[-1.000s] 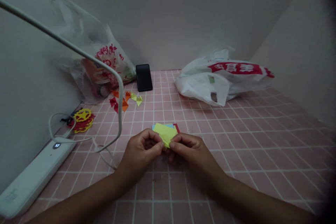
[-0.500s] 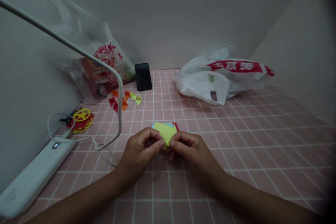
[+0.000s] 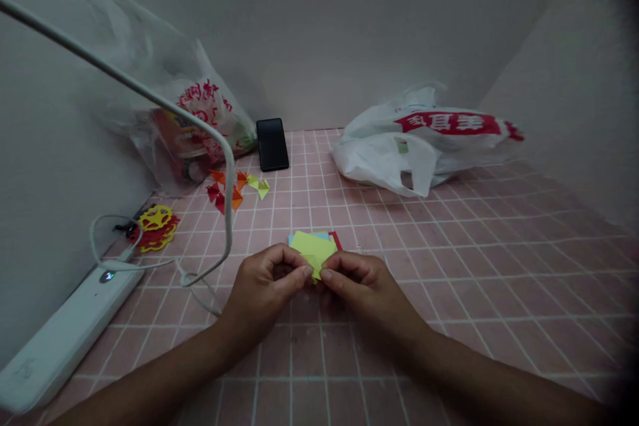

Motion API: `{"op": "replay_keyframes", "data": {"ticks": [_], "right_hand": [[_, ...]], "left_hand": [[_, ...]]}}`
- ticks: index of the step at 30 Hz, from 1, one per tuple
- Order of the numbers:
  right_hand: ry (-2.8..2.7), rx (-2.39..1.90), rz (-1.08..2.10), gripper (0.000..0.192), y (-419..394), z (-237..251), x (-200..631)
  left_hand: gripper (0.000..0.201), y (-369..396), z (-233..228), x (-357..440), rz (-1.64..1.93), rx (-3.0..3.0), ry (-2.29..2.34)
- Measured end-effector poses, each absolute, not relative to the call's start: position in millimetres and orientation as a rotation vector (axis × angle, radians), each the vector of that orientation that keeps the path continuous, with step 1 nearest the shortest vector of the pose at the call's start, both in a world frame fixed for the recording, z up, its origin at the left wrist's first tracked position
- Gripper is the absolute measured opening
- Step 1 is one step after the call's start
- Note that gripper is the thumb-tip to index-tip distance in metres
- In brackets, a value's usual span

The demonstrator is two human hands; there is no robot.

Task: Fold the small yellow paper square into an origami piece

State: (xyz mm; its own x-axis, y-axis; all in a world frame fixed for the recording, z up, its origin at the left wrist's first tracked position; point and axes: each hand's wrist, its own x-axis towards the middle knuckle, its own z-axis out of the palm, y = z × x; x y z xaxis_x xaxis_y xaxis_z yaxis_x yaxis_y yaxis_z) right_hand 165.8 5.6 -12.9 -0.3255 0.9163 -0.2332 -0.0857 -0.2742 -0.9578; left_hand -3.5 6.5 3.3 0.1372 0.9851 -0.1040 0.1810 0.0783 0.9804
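Observation:
My left hand (image 3: pixel 267 283) pinches a small piece of folded yellow paper (image 3: pixel 316 269) between thumb and fingers. From the other side my right hand (image 3: pixel 363 281) grips the same piece, its thumb close to the left one. Just beyond the fingertips lies a stack of coloured paper squares (image 3: pixel 310 242), with yellow on top and blue and red edges showing. The folded piece overlaps the yellow sheet in view, so its exact outline is hard to make out. Fingers cover most of its lower part.
Small folded paper pieces (image 3: pixel 236 198) in red, orange and yellow lie behind on the left. A phone (image 3: pixel 272 144) leans near the wall. Plastic bags stand at left (image 3: pixel 200 106) and right (image 3: pixel 384 156). A white cable (image 3: pixel 228 193) arches above a power strip (image 3: pixel 64 339).
Both hands stay in nearly the same place. The fingers have shifted slightly on the folded yellow paper, and less of it shows between the thumbs.

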Motion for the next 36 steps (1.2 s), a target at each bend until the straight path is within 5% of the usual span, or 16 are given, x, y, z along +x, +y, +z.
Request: {"op": "replay_keyframes", "data": {"ticks": [36], "right_hand": [[-1.003,-1.143,1.871,0.022,6.8,-15.4,163.5]], "left_hand": [[0.012,9.9,2.1,-2.2,1.003,1.147,1.199]]}}
